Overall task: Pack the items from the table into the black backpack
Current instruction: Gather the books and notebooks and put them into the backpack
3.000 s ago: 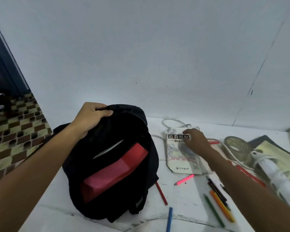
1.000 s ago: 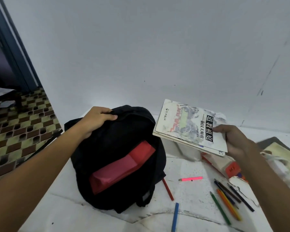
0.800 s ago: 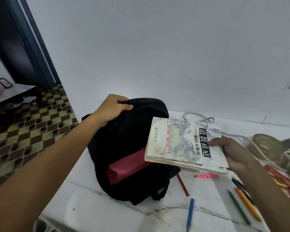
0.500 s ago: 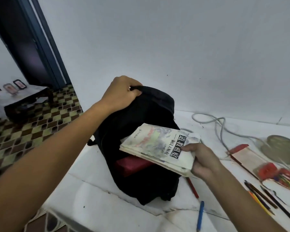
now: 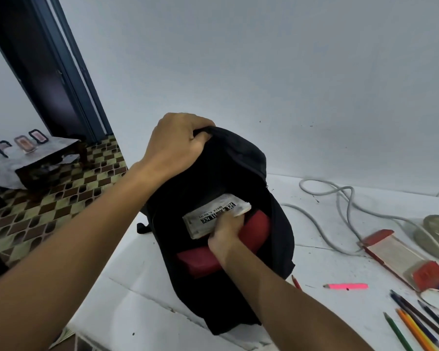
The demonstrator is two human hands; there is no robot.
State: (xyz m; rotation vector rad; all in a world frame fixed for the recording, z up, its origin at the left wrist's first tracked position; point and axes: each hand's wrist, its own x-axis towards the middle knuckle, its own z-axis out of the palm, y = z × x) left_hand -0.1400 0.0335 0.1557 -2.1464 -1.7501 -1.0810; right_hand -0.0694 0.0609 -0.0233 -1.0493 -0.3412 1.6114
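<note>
Black backpack (image 5: pixel 238 173) stands on the tabletop (image 5: pixel 314 262), left hand (image 5: pixel 178 143) gripping its top; right hand (image 5: pixel 226 231) clutches the book (image 5: pixel 213 214), half inside; pencils (image 5: pixel 416 323), pink marker (image 5: pixel 346 286) left out, so maybe halfway.

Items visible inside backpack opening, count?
2: the book gripped by the right hand, and a red item beside it, nearer the camera. More may be hidden deeper in the backpack.
</note>
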